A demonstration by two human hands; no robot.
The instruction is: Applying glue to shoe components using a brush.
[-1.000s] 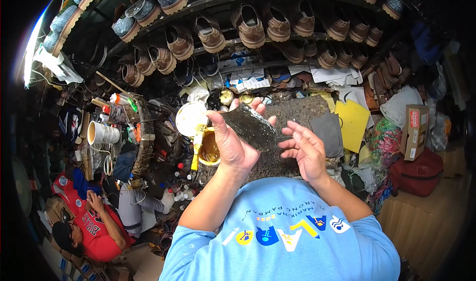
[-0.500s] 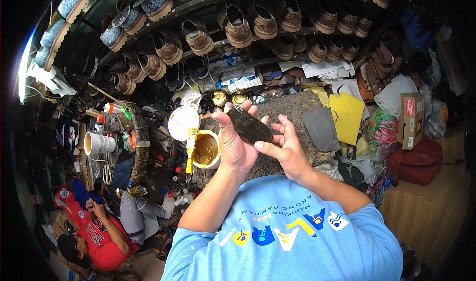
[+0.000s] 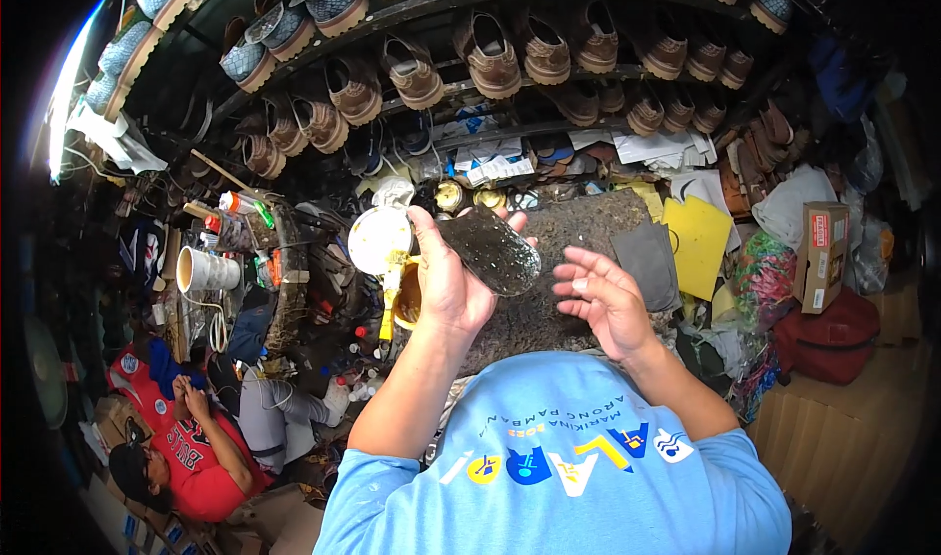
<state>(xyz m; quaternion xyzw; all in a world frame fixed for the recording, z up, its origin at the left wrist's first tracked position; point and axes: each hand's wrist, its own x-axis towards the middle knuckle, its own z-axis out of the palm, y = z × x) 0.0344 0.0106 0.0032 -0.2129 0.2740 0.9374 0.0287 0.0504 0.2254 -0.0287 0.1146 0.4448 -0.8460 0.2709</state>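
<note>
My left hand (image 3: 453,295) is closed on a dark, shiny, flat sole piece (image 3: 498,251) with a rounded end and small pale specks. The thumb lies along its near left edge, and some fingers are behind it. My right hand (image 3: 610,305) is open to the right of the piece, touching nothing, its fingers loosely bent and apart. Left of my left hand stands a tub (image 3: 406,305) of brown paste, partly covered by that hand. A brush with a yellow handle (image 3: 388,305) rests at the tub's rim, beside a round white lid (image 3: 380,241).
Below my hands is a rough dark work block (image 3: 564,246). Grey cut pieces (image 3: 649,261) and a yellow sheet (image 3: 696,246) lie to its right. Racks of brown shoes (image 3: 490,60) line the back. A person in red (image 3: 191,457) sits at the lower left.
My right hand has let go of the sole piece and drawn off to the right. The left hand still holds the piece, now tilted so more of its specked face shows.
</note>
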